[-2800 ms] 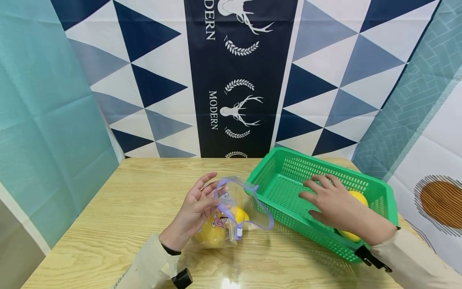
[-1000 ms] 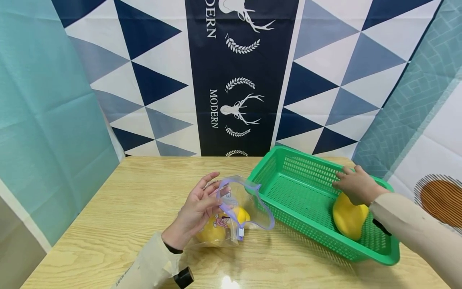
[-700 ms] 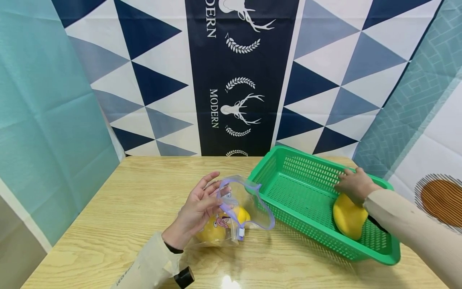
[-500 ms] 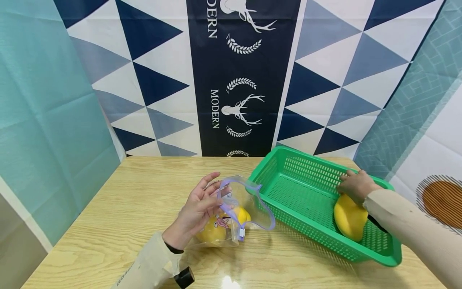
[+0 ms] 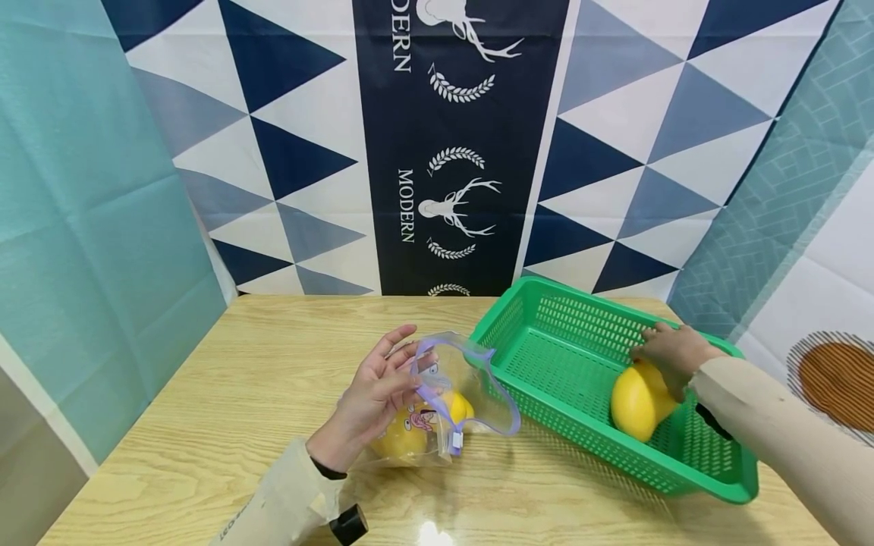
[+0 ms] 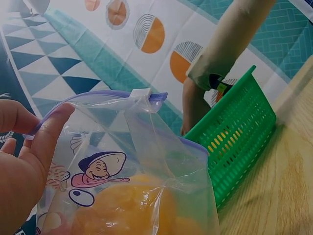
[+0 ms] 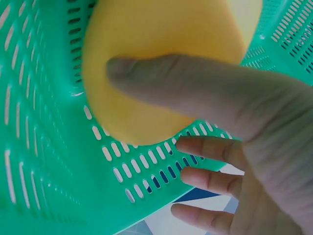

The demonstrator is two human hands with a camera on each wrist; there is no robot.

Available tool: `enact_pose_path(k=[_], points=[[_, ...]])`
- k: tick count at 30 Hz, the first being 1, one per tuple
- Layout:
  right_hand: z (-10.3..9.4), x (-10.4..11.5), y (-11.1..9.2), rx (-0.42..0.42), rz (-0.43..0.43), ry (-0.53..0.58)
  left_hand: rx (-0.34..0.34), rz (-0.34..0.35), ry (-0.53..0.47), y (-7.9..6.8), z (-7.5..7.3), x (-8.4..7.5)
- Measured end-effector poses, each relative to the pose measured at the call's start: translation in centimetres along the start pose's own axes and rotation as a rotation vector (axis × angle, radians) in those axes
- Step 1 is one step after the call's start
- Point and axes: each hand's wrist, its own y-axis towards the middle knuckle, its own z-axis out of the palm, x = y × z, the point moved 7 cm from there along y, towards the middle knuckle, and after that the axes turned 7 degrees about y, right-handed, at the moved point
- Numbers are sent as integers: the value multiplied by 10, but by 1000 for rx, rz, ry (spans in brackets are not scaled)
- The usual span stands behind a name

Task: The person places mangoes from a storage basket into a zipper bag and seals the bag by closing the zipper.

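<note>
In the head view, my left hand [image 5: 372, 398] pinches the purple zip edge of a clear slider bag [image 5: 464, 379] and keeps its mouth spread. The left wrist view shows cartoon prints on the bag, a white slider [image 6: 141, 94] at its zip, and yellow, rounded contents [image 6: 129, 205] behind the film. At the right end of the green basket, my right hand [image 5: 672, 353] grips a smooth yellow fruit-shaped object [image 5: 635, 402] from above. My right thumb [image 7: 171, 83] lies across its yellow side in the right wrist view; three other fingertips show just past it.
The perforated green basket [image 5: 546, 417] stands at an angle on the right of the wooden table [image 5: 273, 379], close to the bag. Patterned cloths [image 5: 293, 152] hang behind and along both sides.
My right hand has gone from over the basket's middle to its right end and taken hold of the yellow object, which has now turned and shifted left. My left hand stays put with the bag.
</note>
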Motion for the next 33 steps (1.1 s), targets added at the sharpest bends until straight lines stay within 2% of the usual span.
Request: enact_pose_path(k=[6, 12, 22, 29, 33], points=[[-5, 6, 4, -82, -41, 113, -14, -10, -4, -1, 1, 2], [-3, 9, 10, -73, -47, 232, -32, -13, -8, -4, 2, 2], [5, 6, 17, -104, -79, 522, -28, -11, -12, -3, 4, 0], [17, 4, 19, -50, -79, 778, -27, -15, -17, -2, 3, -1], [20, 5, 20, -38, -75, 888, -25, -22, -19, -2, 3, -1]])
